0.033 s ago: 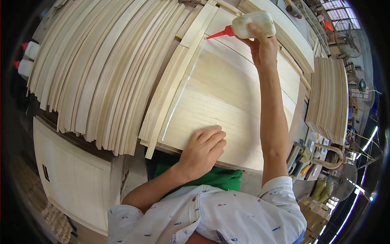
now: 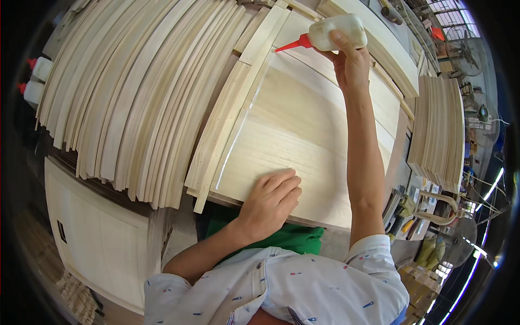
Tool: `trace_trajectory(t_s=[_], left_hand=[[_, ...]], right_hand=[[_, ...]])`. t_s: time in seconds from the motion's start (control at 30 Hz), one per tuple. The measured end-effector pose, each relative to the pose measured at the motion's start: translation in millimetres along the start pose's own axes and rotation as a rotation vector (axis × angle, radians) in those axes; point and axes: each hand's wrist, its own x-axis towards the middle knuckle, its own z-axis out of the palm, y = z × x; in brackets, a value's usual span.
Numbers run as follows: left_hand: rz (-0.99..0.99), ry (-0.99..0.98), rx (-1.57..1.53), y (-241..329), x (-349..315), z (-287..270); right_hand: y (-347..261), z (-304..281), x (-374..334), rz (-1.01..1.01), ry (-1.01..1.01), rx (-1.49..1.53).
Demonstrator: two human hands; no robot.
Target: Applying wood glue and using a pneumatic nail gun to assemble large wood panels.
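My right hand (image 2: pixel 351 64) grips a whitish glue bottle (image 2: pixel 344 28), tipped on its side with its red nozzle (image 2: pixel 291 44) pointing left. The nozzle tip is at the far left part of a pale wooden panel (image 2: pixel 295 116). A thin white line of glue (image 2: pixel 234 142) runs along the panel's left side, beside a wooden strip (image 2: pixel 228 122). Near the panel's front edge rests my left hand (image 2: pixel 271 203), its fingers curled and close together. I see nothing in it, though its palm is hidden.
Many long wooden strips (image 2: pixel 124 97) are stacked at the left. More boards (image 2: pixel 439 127) stand piled at the right, near a wooden-framed clamp or handle shape (image 2: pixel 441 208). Two white bottles with red tops (image 2: pixel 39 81) sit far left. A panelled wooden door (image 2: pixel 100 230) lies lower left.
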Motion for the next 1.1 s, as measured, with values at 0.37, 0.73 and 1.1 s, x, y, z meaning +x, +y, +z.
trace_trajectory(t_s=[0.37, 0.73, 1.1], left_hand=[[-0.011, -0.040, 0.006, -0.6, 4.0, -3.7], [-0.038, -0.075, -0.015, 2.3, 9.0, -5.7], [-0.078, -0.084, -0.025, 6.8, 13.1, -7.3]], right_hand=[[11.1, -18.0, 35.2, -0.034, 0.007, -0.047], [12.9, -23.7, 79.7, -0.006, 0.110, 0.015], [19.6, -29.5, 115.8, -0.082, 0.231, 0.012]])
